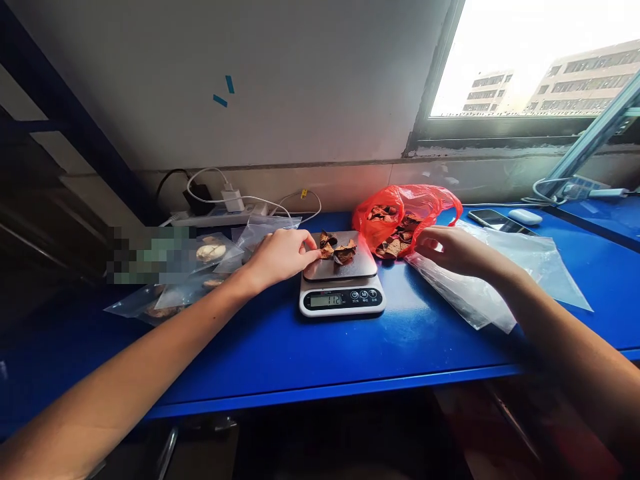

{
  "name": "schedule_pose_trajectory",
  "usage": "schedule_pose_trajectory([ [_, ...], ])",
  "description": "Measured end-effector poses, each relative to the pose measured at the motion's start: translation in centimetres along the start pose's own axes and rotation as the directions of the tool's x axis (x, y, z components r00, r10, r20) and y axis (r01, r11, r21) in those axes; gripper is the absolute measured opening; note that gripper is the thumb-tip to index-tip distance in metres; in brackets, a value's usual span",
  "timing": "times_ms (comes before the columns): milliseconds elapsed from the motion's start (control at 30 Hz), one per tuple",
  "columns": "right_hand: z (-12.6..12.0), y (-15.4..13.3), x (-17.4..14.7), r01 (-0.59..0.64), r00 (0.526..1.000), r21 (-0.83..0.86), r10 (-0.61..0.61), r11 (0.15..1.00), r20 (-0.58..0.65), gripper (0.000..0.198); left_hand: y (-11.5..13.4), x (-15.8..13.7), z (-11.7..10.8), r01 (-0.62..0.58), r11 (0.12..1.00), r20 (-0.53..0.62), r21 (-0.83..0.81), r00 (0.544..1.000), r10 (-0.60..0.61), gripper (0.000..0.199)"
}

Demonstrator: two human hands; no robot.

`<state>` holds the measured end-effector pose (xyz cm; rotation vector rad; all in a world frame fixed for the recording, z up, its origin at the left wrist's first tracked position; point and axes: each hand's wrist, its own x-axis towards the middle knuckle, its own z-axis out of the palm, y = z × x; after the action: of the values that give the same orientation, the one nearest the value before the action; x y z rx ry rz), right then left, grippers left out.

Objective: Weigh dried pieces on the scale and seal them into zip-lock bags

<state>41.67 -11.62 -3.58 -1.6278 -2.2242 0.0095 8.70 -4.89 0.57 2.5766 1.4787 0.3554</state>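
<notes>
A white kitchen scale (343, 307) stands on the blue table, its display reading what looks like 112. Curled, dried brown peel-like pieces (345, 253) lie on its metal plate. My left hand (284, 257) reaches over the plate's left edge, thumb and fingers closed at the leftmost piece. Right of the scale, a red plastic bag (425, 193) lies with its mouth towards me, more of the brown pieces (393, 247) inside and at its opening. My right hand (447, 248) is at the bag's right side with curled fingers; the fingertips are partly hidden against the bag.
Clear plastic bags (540, 267) lie flat under my right forearm. Filled clear bags (210, 253) sit left, partly behind my left arm. Behind are a power strip (220, 217) with chargers and cables, a phone (500, 221) and a white case (525, 217). The table's front edge (340, 395) is near me.
</notes>
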Motion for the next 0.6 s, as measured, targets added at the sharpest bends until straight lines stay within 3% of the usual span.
schedule_pose_trajectory([
  [167, -0.3, -0.4, 0.0, -0.010, 0.999, 0.049, 0.012, 0.999, -0.047, 0.022, -0.6, -1.0, -0.8, -0.039, 0.998, -0.041, -0.056, 0.998, 0.036, 0.020],
  [333, -0.3, -2.9, 0.0, -0.013, 0.981, 0.099, 0.032, 0.995, -0.194, 0.026, -0.9, -3.7, -1.6, -0.110, 0.968, -0.217, -0.225, 0.974, 0.061, 0.023],
  [400, 0.4, -5.1, 0.0, 0.080, 0.971, 0.189, -0.034, 0.979, -0.237, 0.027, -0.1, -4.6, -1.2, -0.185, 0.957, -0.241, -0.223, 0.962, 0.129, 0.022],
  [467, 1.3, -7.8, 0.1, 0.237, 0.951, 0.260, -0.170, 0.936, -0.257, 0.029, 1.0, -5.3, -0.6, -0.315, 0.934, -0.224, -0.168, 0.935, 0.275, 0.017],
  [600, 2.3, -12.2, 0.3, 0.522, 0.840, 0.229, -0.448, 0.822, -0.305, 0.014, 2.5, -6.3, 0.6, -0.563, 0.826, -0.265, -0.021, 0.800, 0.538, 0.012],
])
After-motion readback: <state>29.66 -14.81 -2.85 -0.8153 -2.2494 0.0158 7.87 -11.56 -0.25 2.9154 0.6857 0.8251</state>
